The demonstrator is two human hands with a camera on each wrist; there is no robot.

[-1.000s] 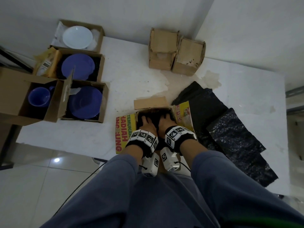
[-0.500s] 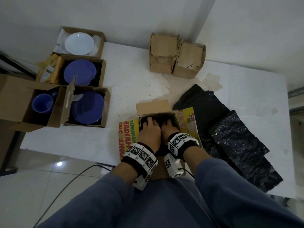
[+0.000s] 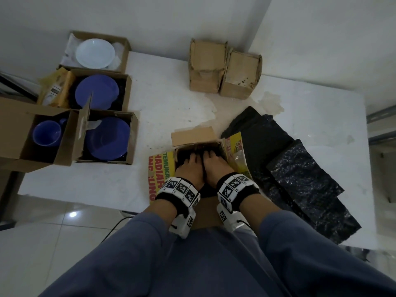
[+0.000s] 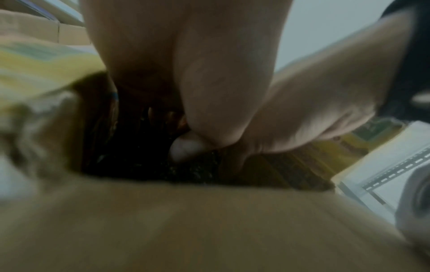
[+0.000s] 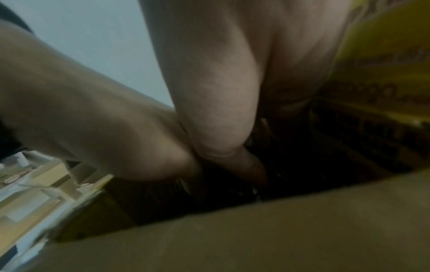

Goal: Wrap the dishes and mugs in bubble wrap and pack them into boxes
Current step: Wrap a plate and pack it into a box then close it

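A: Mug (image 3: 47, 131), blue, sits in the open box (image 3: 19, 144) at the far left. What is beside it?

B: Three boxes in a column, each with a plate: white plate (image 3: 95, 53) farthest, blue plate (image 3: 96, 91) in the middle, another blue one (image 3: 108, 138) nearest.

A: And the middle of the counter (image 3: 162, 99)?

B: Two shut cartons (image 3: 225, 69) stand far off by the wall. Near the edge is a carton with yellow flaps (image 3: 159, 168); both hands are down in it.

A: How do the fingers lie?

B: Left hand (image 3: 189, 171) and right hand (image 3: 215, 168) touch side by side, fingers reaching onto a black wrapped bundle (image 4: 186, 171) inside. Whether they grasp it or only press, I cannot tell.

A: Further right?

B: Black bubble wrap (image 3: 300, 174) in overlapping sheets, flat on the counter.
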